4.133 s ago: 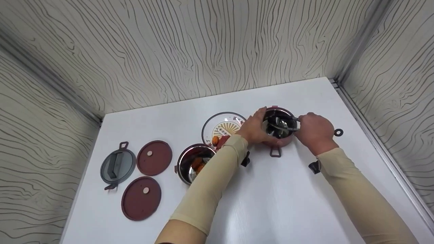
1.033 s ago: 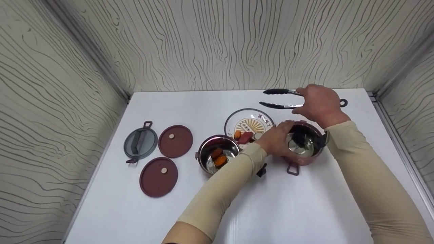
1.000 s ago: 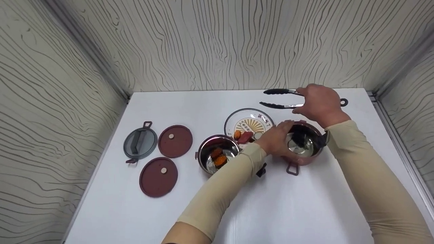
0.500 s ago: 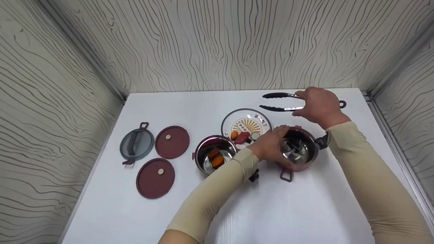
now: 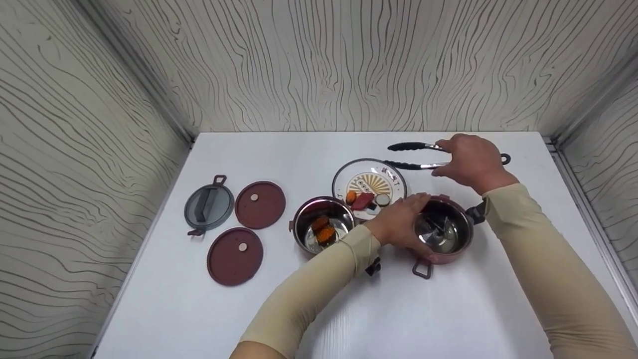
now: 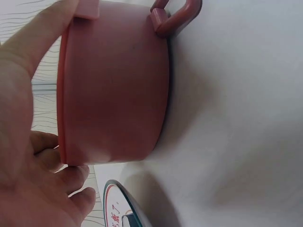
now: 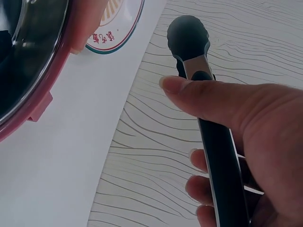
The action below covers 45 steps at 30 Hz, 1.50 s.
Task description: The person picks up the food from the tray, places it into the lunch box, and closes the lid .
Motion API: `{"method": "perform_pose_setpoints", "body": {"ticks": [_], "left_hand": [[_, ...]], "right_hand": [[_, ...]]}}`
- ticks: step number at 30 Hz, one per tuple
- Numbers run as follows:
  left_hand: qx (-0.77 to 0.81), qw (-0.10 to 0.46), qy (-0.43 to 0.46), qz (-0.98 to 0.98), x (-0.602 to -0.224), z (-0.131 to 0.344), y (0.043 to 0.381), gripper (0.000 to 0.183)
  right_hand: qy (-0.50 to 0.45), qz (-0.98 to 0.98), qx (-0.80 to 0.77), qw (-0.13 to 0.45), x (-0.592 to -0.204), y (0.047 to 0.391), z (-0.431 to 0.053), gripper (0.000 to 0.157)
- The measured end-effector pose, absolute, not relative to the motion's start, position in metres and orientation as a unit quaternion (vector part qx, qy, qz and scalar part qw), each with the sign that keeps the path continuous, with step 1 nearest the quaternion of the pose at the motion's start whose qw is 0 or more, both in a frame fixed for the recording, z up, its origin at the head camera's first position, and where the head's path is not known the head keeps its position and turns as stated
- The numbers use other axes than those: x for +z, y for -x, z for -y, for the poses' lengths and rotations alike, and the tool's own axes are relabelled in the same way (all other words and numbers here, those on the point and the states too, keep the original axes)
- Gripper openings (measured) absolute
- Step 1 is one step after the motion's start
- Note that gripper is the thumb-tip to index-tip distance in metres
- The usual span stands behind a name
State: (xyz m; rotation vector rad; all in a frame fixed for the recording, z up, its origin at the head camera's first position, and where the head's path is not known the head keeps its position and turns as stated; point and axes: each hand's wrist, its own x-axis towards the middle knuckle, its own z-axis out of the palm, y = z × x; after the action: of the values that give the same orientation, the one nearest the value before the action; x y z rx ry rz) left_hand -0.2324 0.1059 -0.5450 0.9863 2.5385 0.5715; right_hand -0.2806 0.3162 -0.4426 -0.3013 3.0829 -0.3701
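Note:
In the head view my left hand (image 5: 398, 222) grips the near-left side of a dusky red pot (image 5: 453, 257), thumb by the loop handle and fingers over the rim. Its shiny interior shows dark shapes. From the left wrist, the pot's red wall (image 6: 113, 85) stands by the thumb and curled fingers. Behind the pot my right hand (image 5: 473, 159) holds black-tipped tongs (image 5: 408, 166), their arms spread with nothing between them. The right wrist view shows the thumb laid across the tongs (image 7: 220, 165) and fingers curled beneath. The tongs' tips point left, one overlapping the plate's edge.
A second pot (image 5: 295, 224) holding orange and brown pieces stands left of the left hand. Behind it, a patterned plate (image 5: 341, 174) carries a red piece (image 5: 363, 201) and a pale round slice (image 5: 383, 199). Farther left lie two dark red lids (image 5: 261, 209) and a grey lid (image 5: 219, 217).
Earlier the tongs reached into the right-hand pot; now they are out, behind it, arms apart. Over the last second the left hand and pot have shifted toward the near side.

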Motion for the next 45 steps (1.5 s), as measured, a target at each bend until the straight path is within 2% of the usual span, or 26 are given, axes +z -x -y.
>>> {"method": "perform_pose_setpoints", "body": {"ticks": [10, 29, 45], "left_hand": [[0.197, 0.193, -0.347, -0.896, -0.546, -0.101, 0.220, 0.148], [0.183, 0.168, -0.375, -0.893, -0.547, -0.095, 0.210, 0.149], [0.183, 0.162, -0.371, -0.896, -0.549, -0.089, 0.209, 0.147]], "right_hand": [[0.132, -0.985, -0.102, 0.050, -0.455, 0.281, -0.313, 0.073], [0.192, -0.975, -0.045, 0.102, -0.467, 0.283, -0.302, 0.068], [0.217, -0.973, -0.036, 0.075, -0.477, 0.283, -0.295, 0.060]]}}
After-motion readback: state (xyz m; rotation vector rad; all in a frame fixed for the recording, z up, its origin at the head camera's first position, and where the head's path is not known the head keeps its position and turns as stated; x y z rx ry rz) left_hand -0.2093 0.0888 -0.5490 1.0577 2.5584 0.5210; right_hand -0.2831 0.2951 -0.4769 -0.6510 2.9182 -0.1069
